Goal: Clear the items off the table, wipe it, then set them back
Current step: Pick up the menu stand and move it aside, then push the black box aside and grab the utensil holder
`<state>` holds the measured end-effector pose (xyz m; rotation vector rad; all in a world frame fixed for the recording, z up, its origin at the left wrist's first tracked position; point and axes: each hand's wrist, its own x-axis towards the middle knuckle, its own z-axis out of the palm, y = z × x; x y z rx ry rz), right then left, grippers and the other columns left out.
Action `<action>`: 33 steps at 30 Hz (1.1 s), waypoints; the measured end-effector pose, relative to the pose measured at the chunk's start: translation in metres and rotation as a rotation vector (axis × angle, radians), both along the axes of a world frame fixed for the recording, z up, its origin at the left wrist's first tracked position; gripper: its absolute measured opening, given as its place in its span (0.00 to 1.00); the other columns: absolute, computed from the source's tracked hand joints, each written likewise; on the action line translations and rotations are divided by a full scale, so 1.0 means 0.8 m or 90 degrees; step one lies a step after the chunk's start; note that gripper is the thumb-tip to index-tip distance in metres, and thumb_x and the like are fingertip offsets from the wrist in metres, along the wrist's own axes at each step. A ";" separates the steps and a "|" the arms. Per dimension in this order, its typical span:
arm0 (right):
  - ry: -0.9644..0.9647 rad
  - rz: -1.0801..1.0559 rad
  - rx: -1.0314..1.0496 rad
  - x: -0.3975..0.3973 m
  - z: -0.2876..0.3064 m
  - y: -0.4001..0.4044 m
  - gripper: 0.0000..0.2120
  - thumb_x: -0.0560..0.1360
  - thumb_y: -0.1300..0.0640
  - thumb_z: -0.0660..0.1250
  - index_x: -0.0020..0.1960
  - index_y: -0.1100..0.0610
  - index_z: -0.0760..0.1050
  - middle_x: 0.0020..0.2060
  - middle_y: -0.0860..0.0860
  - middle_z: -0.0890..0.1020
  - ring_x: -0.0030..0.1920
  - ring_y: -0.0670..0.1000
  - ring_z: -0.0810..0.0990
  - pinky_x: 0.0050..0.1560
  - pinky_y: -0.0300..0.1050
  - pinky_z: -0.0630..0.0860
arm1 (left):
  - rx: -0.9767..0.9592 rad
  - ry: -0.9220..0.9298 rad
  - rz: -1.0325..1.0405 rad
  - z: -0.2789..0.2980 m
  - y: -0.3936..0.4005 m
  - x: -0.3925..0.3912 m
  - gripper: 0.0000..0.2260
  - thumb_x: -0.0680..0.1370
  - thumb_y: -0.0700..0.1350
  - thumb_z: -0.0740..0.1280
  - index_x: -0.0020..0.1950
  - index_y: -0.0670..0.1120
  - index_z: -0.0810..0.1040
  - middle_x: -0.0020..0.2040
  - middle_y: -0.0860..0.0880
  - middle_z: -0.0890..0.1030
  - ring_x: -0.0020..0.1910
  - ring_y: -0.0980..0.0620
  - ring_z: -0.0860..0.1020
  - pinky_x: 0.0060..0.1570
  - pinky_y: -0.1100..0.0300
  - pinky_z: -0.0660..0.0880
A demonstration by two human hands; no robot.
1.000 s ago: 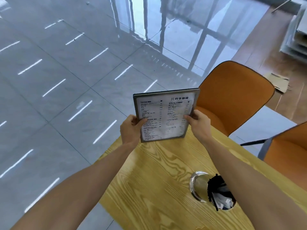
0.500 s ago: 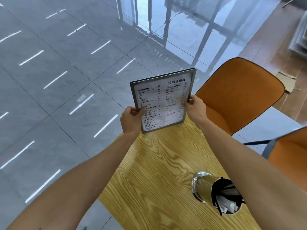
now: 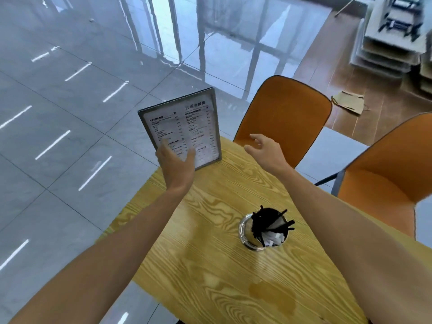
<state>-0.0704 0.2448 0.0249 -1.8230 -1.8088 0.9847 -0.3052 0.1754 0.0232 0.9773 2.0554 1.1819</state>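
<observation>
Menu (image 3: 184,127) stands upright behind left fingers (image 3: 163,146).

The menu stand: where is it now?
In the head view, the menu stand stands at the table's far corner, left of the orange chair.

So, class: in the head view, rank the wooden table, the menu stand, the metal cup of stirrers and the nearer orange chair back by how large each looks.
1. Wooden table, largest.
2. Nearer orange chair back.
3. Menu stand, somewhat smaller than the chair back; it stands nearer the camera, so that order is unsure.
4. Metal cup of stirrers, smallest.
</observation>
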 end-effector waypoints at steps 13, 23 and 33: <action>-0.057 -0.131 0.047 0.264 0.058 -0.193 0.31 0.79 0.48 0.71 0.77 0.59 0.67 0.75 0.56 0.71 0.75 0.57 0.68 0.73 0.53 0.65 | 0.163 0.021 -0.390 0.090 -0.118 0.300 0.23 0.77 0.57 0.72 0.67 0.48 0.76 0.61 0.51 0.79 0.59 0.56 0.77 0.57 0.57 0.79; -0.061 -0.277 -0.020 0.436 0.015 -0.353 0.34 0.77 0.47 0.72 0.78 0.59 0.64 0.75 0.57 0.70 0.75 0.57 0.67 0.72 0.53 0.64 | -0.039 -0.011 -0.577 0.020 -0.226 0.476 0.28 0.76 0.58 0.73 0.71 0.46 0.73 0.67 0.47 0.77 0.62 0.49 0.77 0.59 0.52 0.78; 0.000 -0.424 -0.157 0.501 -0.062 -0.471 0.40 0.76 0.45 0.73 0.79 0.59 0.60 0.76 0.58 0.68 0.75 0.58 0.67 0.71 0.56 0.68 | -0.323 -0.082 -0.599 -0.072 -0.320 0.562 0.33 0.75 0.61 0.72 0.75 0.47 0.68 0.71 0.45 0.73 0.67 0.48 0.74 0.57 0.57 0.72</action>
